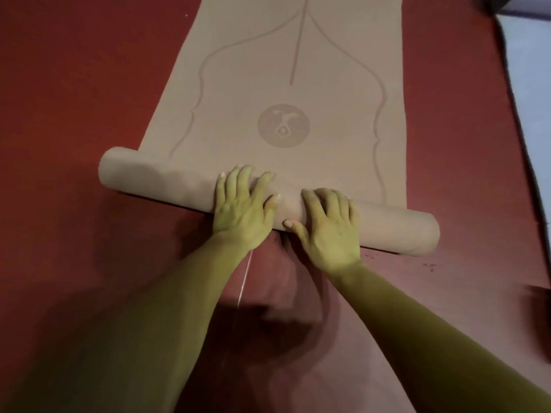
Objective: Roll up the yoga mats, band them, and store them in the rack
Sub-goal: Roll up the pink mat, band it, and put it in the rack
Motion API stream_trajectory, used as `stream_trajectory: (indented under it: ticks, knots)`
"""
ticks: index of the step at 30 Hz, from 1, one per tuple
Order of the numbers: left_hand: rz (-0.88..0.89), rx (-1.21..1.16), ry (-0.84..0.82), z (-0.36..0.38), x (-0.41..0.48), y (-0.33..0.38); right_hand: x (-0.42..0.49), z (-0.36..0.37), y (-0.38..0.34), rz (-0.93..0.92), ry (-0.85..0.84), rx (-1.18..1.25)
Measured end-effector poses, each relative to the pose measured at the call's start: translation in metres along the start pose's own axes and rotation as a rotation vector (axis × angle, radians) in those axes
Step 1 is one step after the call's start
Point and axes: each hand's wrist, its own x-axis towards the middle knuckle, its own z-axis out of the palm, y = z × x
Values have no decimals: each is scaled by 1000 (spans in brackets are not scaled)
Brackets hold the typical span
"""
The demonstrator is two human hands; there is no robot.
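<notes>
My left hand (243,205) and right hand (328,228) lie side by side, fingers spread and nearly straight, pressing palms-down on the middle of the roll (396,228) of the tan yoga mat (283,70). The roll runs from 9 to 3 o'clock on the red floor (74,84). The mat's flat part, bearing a round logo (283,125), stretches toward 12 o'clock.

Dim, warm light with a yellow-green cast. A broad shadow pools on the red floor (59,84) at lower centre and lower left; the source is perhaps overhead. Printed lines on the mat (328,84) look soft; the right edge is smeared.
</notes>
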Motion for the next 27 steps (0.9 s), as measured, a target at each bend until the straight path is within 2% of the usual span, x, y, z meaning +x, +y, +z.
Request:
stream_trajectory:
  ticks: [5, 11, 16, 21, 27]
  knots:
    - [180, 36, 22, 4, -12, -11, 8, 1, 6, -32, 13, -44]
    - [160, 3, 45, 12, 0, -8, 10, 2, 2, -5, 47, -53]
    - [155, -6, 22, 9, 17, -5, 9, 8, 8, -49, 60, -75]
    - [135, -16, 75, 18, 10, -13, 32, 4, 19, -82, 37, -100]
    - [100, -26, -1, 16, 37, -9, 45, -1, 12, 1, 22, -79]
